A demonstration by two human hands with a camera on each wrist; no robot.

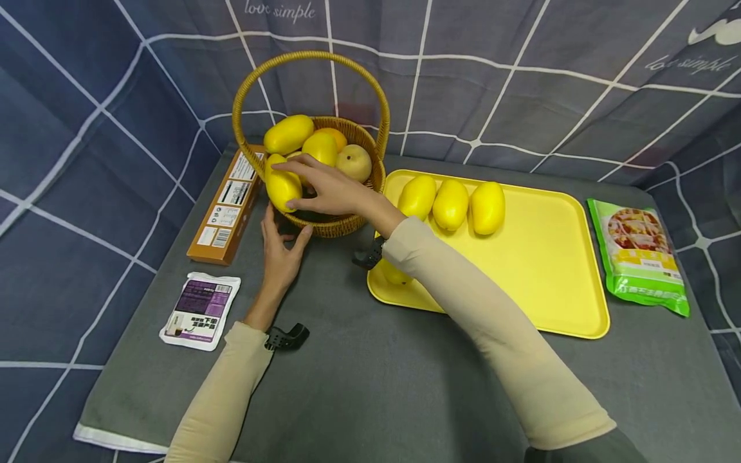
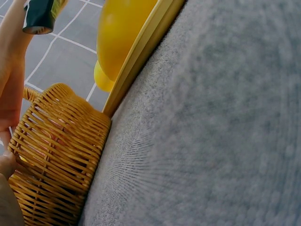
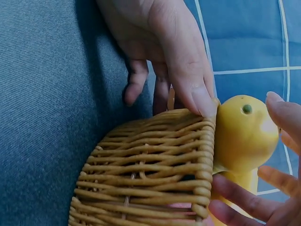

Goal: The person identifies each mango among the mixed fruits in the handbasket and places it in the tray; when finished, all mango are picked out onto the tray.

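Note:
My right hand (image 1: 330, 188) reaches into the wicker basket (image 1: 347, 226) and holds a yellow mango (image 1: 282, 184) at its left rim, fingers over the top and thumb at the lower side. In the right wrist view the mango (image 3: 244, 136) shows its green stem spot, with the right hand's fingers (image 3: 244, 200) around it. My left hand (image 1: 280, 257) rests against the basket's near left side, its thumb (image 3: 202, 99) touching the rim and its other fingers spread along the outside. More mangoes (image 1: 289, 134), an orange (image 1: 334, 136) and a pale round fruit (image 1: 354, 162) lie in the basket.
A yellow tray (image 1: 544, 270) to the right bears three mangoes (image 1: 451, 204) in a row, another partly hidden under my right forearm. Left of the basket lie a brown box (image 1: 222, 212) and a white-purple pouch (image 1: 199, 310). A green food bag (image 1: 639, 254) lies at far right.

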